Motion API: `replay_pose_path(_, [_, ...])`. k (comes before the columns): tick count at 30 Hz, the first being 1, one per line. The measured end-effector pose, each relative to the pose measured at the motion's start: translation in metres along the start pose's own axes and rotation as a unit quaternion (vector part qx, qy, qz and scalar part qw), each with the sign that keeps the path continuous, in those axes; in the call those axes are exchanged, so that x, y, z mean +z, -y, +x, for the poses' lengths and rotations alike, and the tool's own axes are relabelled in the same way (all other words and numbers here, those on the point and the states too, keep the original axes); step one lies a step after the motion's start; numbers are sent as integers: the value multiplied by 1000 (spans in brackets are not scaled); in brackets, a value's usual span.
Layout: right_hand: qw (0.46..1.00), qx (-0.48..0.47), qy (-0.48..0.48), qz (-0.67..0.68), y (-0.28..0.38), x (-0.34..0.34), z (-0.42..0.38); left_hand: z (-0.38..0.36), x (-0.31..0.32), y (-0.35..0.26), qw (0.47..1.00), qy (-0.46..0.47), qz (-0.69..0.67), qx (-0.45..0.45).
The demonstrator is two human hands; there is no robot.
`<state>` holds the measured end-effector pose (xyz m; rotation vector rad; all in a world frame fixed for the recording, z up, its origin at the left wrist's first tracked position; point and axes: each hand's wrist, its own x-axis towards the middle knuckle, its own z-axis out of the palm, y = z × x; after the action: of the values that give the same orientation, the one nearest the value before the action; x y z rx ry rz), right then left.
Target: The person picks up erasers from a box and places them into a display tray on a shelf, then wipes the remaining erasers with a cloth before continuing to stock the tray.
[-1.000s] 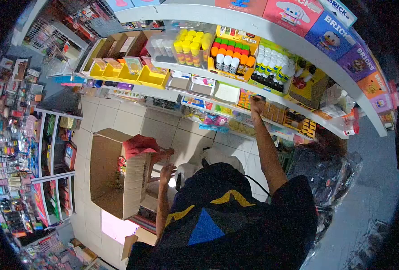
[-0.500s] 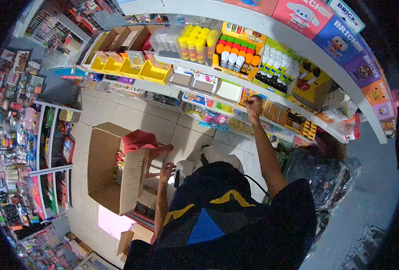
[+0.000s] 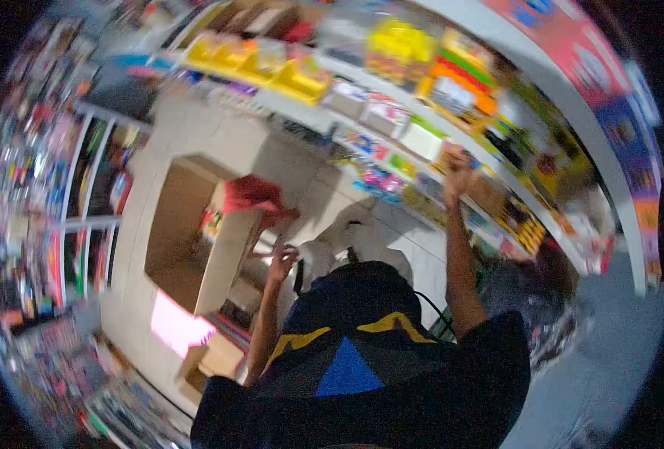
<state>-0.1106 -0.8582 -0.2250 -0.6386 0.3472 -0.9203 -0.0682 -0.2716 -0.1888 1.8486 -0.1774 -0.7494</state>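
The view is now motion-blurred and has swung since half a second ago; shelf goods that were sharp then are smeared. The right hand [image 3: 457, 170] stays raised at the white middle shelf [image 3: 421, 161], against small packaged goods [image 3: 438, 150]; blur hides whether its fingers close on anything. The left hand [image 3: 282, 260] stays low beside the open brown cardboard box [image 3: 219, 262], fingers spread, holding nothing visible. A red bundle [image 3: 249, 196] lies on the box's top edge, as before.
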Motion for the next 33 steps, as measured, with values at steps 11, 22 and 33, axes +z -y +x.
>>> replay_pose_path(11, [763, -37, 328, -556, -89, 148, -199, -79, -78, -68, 871, -424, 244, 42])
replay_pose_path(22, [617, 51, 580, -529, -217, 342, -317, -146, -216, 1, 860, -398, 319, -16])
replay_pose_path(33, [349, 193, 716, -573, -415, 456, -339, -133, -244, 32, 885, -253, 354, -164])
